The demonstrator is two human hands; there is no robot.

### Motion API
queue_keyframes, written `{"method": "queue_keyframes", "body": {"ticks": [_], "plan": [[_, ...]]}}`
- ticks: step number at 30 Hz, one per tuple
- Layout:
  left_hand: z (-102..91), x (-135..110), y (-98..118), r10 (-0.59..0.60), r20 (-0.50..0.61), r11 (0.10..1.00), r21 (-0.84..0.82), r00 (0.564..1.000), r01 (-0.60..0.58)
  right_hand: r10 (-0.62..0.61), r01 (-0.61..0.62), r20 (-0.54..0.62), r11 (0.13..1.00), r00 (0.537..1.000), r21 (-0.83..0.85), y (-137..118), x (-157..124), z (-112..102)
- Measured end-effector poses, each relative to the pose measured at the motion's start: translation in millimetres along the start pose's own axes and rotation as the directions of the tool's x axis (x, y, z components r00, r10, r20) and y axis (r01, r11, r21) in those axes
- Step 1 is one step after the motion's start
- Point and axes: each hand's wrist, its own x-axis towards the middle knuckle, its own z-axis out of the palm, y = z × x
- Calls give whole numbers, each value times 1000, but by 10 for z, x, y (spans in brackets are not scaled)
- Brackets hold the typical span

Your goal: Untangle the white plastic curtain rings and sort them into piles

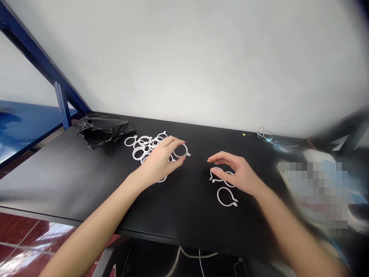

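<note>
My left hand (161,159) is at the right side of a loose pile of thin white plastic rings (138,153), covering part of it. One white plastic ring (186,149) with a small tab sits between its curved fingers and thumb. Further right, my right hand (235,171) hovers with thumb and fingers apart, holding nothing. Below its thumb lie two more rings (216,179), partly hidden by the hand. Nearer the front is a single ring (218,197), its two tabbed ends pointing right.
A crumpled black plastic bag (115,129) lies at the back left of the black table (95,181). Eyeglasses (265,135) rest near the wall at the back right. A blurred, pixelated object (319,196) lies at the right. Cables (180,257) hang below the front edge.
</note>
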Motion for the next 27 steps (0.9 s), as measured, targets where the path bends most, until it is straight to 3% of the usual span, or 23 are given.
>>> {"method": "queue_keyframes", "body": {"ticks": [2, 4, 9, 14, 17, 21, 24, 27], "plan": [[-79, 0, -116, -41, -32, 985, 166, 999, 46, 32, -13, 155, 993, 987, -120, 37, 14, -164], [-135, -15, -208, -102, -41, 950, 293, 994, 110, 61, -13, 224, 978, 973, -208, 74, 10, -248], [-135, -48, -278, -171, -72, 890, 417, 983, 185, 54, 19, 233, 954, 971, -299, 133, -3, -151], [4, -37, -61, -41, -14, 987, 152, 999, 43, -45, 76, 120, 961, 992, -267, 99, 17, 27], [141, -66, 122, 24, 34, 999, -31, 999, -23, -122, 122, 13, 976, 992, -181, 53, 14, 114], [322, -121, 266, 10, 104, 972, -234, 995, 15, -132, 140, -93, 986, 987, 85, 7, 0, 239], [399, -133, 301, 7, 112, 915, -402, 994, 39, -112, 154, -143, 933, 983, 326, -10, -19, 336], [414, -127, 317, 0, 108, 875, -482, 994, 52, -122, 192, -219, 922, 968, 335, -14, -50, 399]]}}
